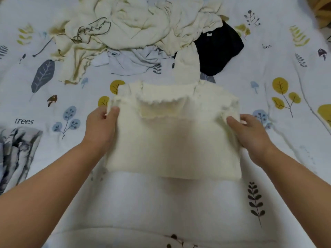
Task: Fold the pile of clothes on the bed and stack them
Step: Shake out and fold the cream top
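Top (172, 136) lay flat, long axis left-right; left hand (100, 126) and right hand (250, 133) pinched opposite side edges, equally near; pile (125, 25) toward bed's (286, 176) far edge.

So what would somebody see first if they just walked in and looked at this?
Probably the cream top in the middle of the bed, held at its sides by the left hand and the right hand. Behind it sits a crumpled pile of cream clothes, with a black garment to its right. The leaf-patterned bedsheet lies under everything.
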The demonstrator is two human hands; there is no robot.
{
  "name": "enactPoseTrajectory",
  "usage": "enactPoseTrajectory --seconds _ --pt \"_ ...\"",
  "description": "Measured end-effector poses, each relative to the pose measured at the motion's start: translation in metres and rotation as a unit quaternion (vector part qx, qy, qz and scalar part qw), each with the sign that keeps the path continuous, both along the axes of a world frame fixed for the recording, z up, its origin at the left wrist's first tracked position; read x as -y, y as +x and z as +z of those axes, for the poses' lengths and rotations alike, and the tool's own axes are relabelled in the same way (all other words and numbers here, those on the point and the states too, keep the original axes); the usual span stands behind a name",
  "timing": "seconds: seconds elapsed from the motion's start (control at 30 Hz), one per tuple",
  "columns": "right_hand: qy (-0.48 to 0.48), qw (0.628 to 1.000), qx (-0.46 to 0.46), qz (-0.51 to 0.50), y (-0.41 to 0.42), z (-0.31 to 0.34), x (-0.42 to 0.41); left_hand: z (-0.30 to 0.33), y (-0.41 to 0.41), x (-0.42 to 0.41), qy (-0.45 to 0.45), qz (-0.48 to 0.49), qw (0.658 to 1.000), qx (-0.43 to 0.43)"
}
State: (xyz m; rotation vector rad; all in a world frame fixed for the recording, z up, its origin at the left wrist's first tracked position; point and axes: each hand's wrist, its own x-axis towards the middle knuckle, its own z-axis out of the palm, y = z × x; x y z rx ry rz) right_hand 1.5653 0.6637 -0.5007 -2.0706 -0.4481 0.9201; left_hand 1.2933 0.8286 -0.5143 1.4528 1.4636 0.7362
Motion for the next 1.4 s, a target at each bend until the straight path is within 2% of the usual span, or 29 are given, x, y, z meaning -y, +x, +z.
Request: enactPoseTrajectory --seconds 0.07,0.17,0.23,0.33,0.4,0.47,0.57,0.63,0.73,0.8,0.97,1.1,1.17,1.23,1.3,1.4 --pt "-0.066 0.997 0.034 0.035 -0.003 -0.012 -0.009 -0.011 0.003 -0.004 -0.029 -0.026 0.998 -0.047" --pt "-0.125 0.968 0.178 0.127 -0.008 -0.022 -0.013 -0.016 0.007 -0.007 0.011 -0.082 0.987 -0.137" --pt "-0.088 0.961 0.234 0.117 -0.003 -0.023 -0.015 -0.016 0.009 -0.013 0.08 -0.076 0.983 -0.143" --pt "0.014 0.97 0.235 0.057 0.011 -0.013 -0.023 -0.007 0.018 -0.03 0.156 -0.023 0.982 -0.102" --pt "0.063 0.973 0.223 0.008 0.024 -0.008 -0.033 -0.005 0.026 -0.046 0.171 0.018 0.983 -0.068" --pt "0.046 0.974 0.22 -0.03 0.035 -0.009 -0.045 -0.007 0.035 -0.059 0.155 0.052 0.985 -0.058" --pt "-0.113 0.963 0.242 -0.022 0.043 -0.024 -0.051 -0.021 0.045 -0.066 0.038 0.074 0.984 -0.159" --pt "-0.188 0.96 0.207 -0.017 0.042 -0.033 -0.045 -0.029 0.047 -0.057 -0.038 0.051 0.961 -0.269" --pt "-0.156 0.973 0.17 -0.014 0.03 -0.042 -0.032 -0.036 0.042 -0.036 -0.012 -0.024 0.931 -0.364" --pt "-0.141 0.978 0.157 -0.007 0.023 -0.045 -0.028 -0.04 0.038 -0.026 0.004 -0.057 0.927 -0.37" --pt "-0.14 0.98 0.14 0.026 0.023 -0.037 -0.031 -0.031 0.031 -0.025 0.039 -0.079 0.949 -0.302" --pt "-0.166 0.961 0.182 0.123 0.044 -0.011 -0.018 -0.01 0.017 -0.022 0.067 -0.077 0.962 -0.254" --pt "-0.203 0.951 0.17 0.157 0.049 -0.001 -0.003 -0.003 0.004 -0.005 0.051 -0.088 0.965 -0.24" --pt "-0.251 0.936 0.169 0.18 0.047 -0.003 0.011 -0.006 -0.009 0.015 0.026 -0.093 0.962 -0.257" --pt "-0.289 0.914 0.213 0.187 0.038 -0.012 0.02 -0.016 -0.016 0.029 0.0 -0.097 0.953 -0.287" --pt "-0.268 0.906 0.295 0.14 0.027 -0.023 0.023 -0.028 -0.017 0.031 0.014 -0.078 0.94 -0.332"
